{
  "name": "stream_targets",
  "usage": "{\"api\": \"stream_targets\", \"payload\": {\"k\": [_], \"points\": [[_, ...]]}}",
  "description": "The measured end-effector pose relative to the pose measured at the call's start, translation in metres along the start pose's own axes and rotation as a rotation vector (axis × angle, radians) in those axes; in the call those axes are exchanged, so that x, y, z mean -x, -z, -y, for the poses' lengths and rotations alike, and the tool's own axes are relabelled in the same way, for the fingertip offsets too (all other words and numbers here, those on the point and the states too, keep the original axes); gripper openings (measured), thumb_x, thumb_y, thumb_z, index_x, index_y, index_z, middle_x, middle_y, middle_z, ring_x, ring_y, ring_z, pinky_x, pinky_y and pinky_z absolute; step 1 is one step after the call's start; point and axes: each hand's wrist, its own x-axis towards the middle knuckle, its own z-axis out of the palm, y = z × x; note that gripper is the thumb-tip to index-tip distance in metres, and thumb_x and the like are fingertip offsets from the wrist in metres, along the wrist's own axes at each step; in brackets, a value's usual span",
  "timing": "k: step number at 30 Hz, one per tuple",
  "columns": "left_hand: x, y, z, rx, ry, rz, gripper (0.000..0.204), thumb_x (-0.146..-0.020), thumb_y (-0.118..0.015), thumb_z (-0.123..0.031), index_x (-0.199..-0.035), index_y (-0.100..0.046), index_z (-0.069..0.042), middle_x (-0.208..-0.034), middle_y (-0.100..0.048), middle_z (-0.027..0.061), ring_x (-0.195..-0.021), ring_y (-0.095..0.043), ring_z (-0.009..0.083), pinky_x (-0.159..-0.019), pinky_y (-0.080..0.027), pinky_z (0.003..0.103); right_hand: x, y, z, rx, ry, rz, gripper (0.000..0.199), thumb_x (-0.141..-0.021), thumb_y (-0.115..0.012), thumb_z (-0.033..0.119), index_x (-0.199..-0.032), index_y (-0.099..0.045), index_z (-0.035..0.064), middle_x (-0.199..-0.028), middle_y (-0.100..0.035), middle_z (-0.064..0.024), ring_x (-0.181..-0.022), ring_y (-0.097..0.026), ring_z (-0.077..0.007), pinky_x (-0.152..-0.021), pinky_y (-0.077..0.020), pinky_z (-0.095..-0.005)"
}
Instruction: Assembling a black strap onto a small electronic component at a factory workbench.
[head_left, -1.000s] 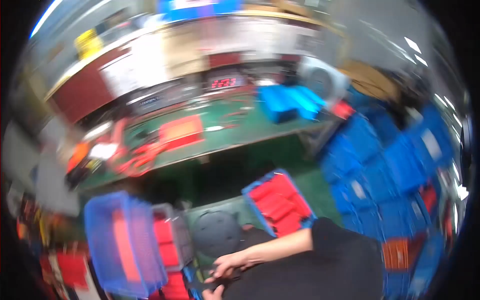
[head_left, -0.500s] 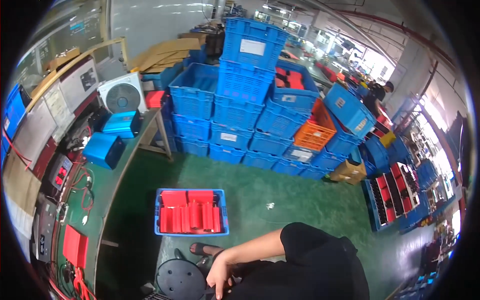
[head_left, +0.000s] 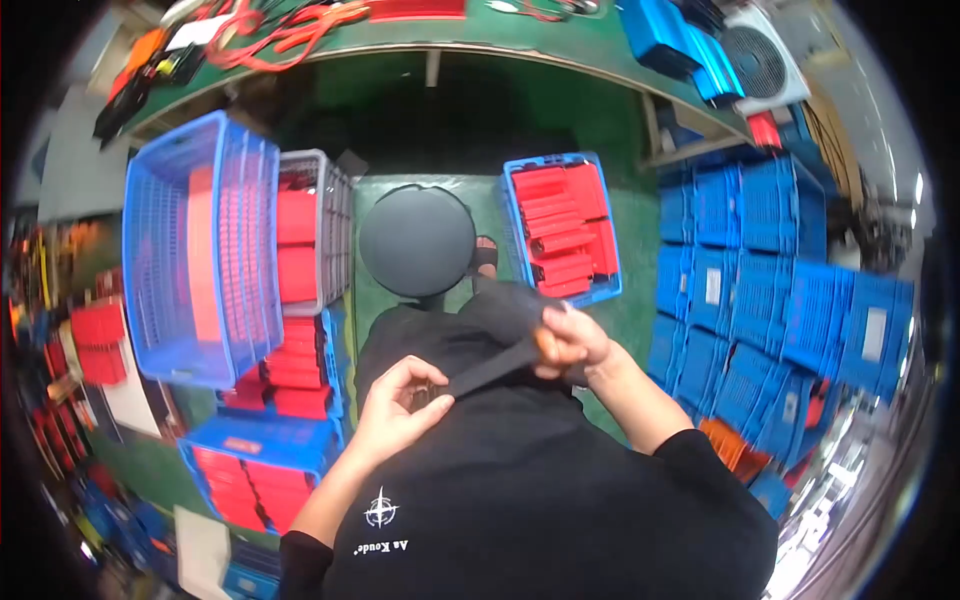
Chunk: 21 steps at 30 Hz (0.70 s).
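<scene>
A dark, flat strap-like strip of cloth [head_left: 492, 370] runs at a slant across my lap, between my two hands. My right hand [head_left: 568, 342] is closed round its upper end, slightly blurred. At the lower end my left hand [head_left: 405, 405] curls thumb and fingers around the strip. It lies against my black trousers and shirt [head_left: 520, 480], so where it joins the clothing cannot be told. In front of me stands a round black stool [head_left: 418, 240], touched by neither hand.
A blue crate of red casings [head_left: 560, 230] is right of the stool. Left are a tall blue basket [head_left: 205, 250], a grey crate [head_left: 335, 235] and more red parts. A green workbench [head_left: 480, 35] spans the far side. Blue crates [head_left: 712, 285] stack at right.
My view has turned left and down, toward the bench and stool. Both hands now show at my waist, holding the strip; before, one hand was visible near the stool.
</scene>
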Motion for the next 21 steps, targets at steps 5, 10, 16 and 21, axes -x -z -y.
{"api": "stream_targets", "payload": {"k": [5,10,16,21], "points": [[0.024,-0.005,-0.020,-0.436,0.006,-0.185,0.020,-0.084,-0.065,-0.004,-0.102,-0.058,-0.001,-0.068,-0.049,-0.0053,-0.057,-0.047,0.0058,-0.056,-0.040,0.021,-0.050,-0.035,0.038,-0.125,-0.117,0.047,0.043,-0.102,-0.039,0.034,-0.074,-0.057,0.0061,-0.040,-0.031,0.0095,-0.035,-0.028,-0.0068,-0.044,-0.0361,-0.0251],[0.046,-0.018,-0.023,-0.424,-0.007,-0.424,0.021,-0.085,-0.063,-0.009,-0.104,-0.056,-0.002,-0.079,-0.057,0.0019,-0.068,-0.055,0.0095,-0.062,-0.046,0.025,-0.092,-0.089,0.076,0.396,-0.282,0.020,0.043,-0.098,-0.046,0.038,-0.073,-0.060,0.0064,-0.042,-0.035,0.0086,-0.038,-0.033,-0.0037,-0.045,-0.0368,-0.0179],[0.038,-0.036,-0.010,-0.187,-0.052,-0.614,0.009,-0.092,-0.057,-0.007,-0.097,-0.060,0.000,-0.075,-0.059,-0.0008,-0.063,-0.052,0.0044,-0.059,-0.044,0.020,-0.131,-0.116,0.081,0.340,-0.442,0.212,0.037,-0.097,-0.049,0.037,-0.081,-0.059,0.0057,-0.045,-0.032,0.0092,-0.036,-0.025,-0.0038,-0.036,-0.0263,-0.0198],[0.042,-0.040,0.031,-0.351,-0.004,-0.727,0.014,-0.091,-0.060,-0.011,-0.100,-0.060,0.001,-0.078,-0.062,-0.0007,-0.070,-0.055,0.0048,-0.064,-0.045,0.020,-0.176,-0.082,0.055,0.162,-0.553,0.208,0.035,-0.098,-0.048,0.036,-0.088,-0.055,0.0030,-0.044,-0.034,0.0079,-0.027,-0.021,-0.0069,-0.028,-0.0214,-0.0211]]}}
